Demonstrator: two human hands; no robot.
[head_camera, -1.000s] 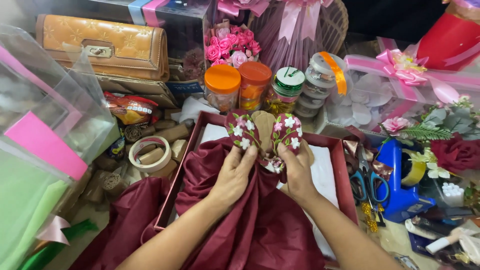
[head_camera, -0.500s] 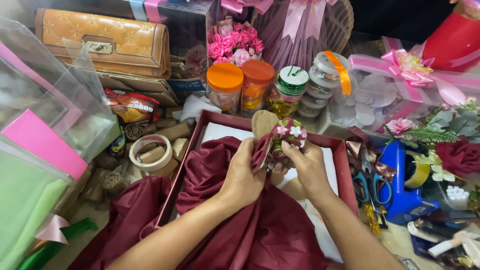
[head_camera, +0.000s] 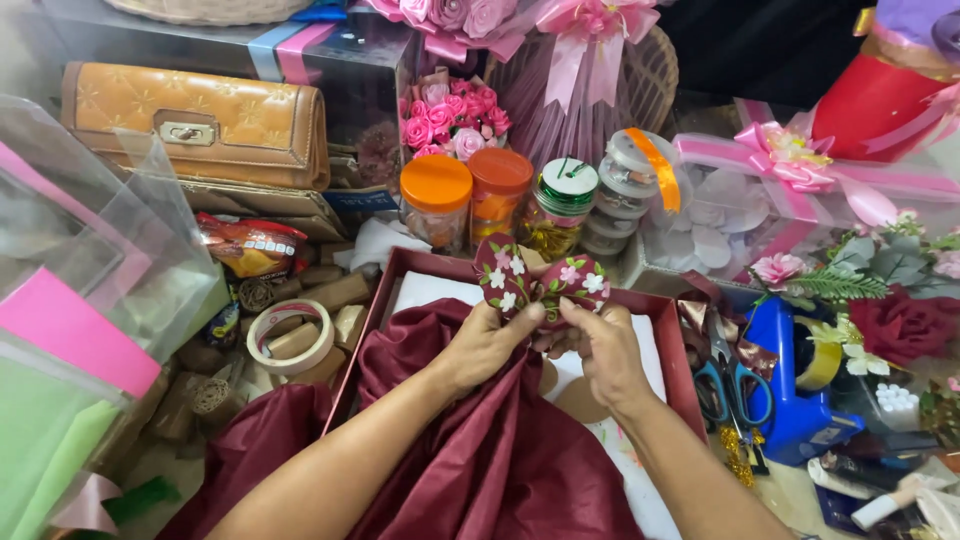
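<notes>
Cloth: 1 maroon satin cloth (head_camera: 480, 460), biggest item I see; it spills out of the box over the near edge and down twd me, bunched up under both wrists.
Box: 1 maroon gift box (head_camera: 672, 350), open, white lining showing at the back and right side; sits mid-desk among the clutter.
Progress: I judge approx midway. Cloth is in the box but loose and not arranged; the pair is held up in the air, not set down.
Left: my left hand (head_camera: 487, 345) has its fingers clenched on the left one of the floral shoes (head_camera: 540, 285), also pinching a fold of cloth.
Right: my right hand (head_camera: 603, 350), fingers grasping the right shoe from below.
Shoes: 2, maroon w/ white and pink flowers, held side by side and touching, above the box's back half.
Remaining: by my read, pair into box, cloth tidied round it.
Clutch: 1 tan quilted clutch (head_camera: 200, 125), back left, well apart.
Jars: 2 orange-lid jars (head_camera: 436, 200) just behind the box.
Wire spool: 1 green (head_camera: 565, 195), beside the jars.
Tape roll: 1 (head_camera: 290, 335), left of box.
Scissors: 1 blue-handled pair (head_camera: 735, 385), right of box.
</notes>
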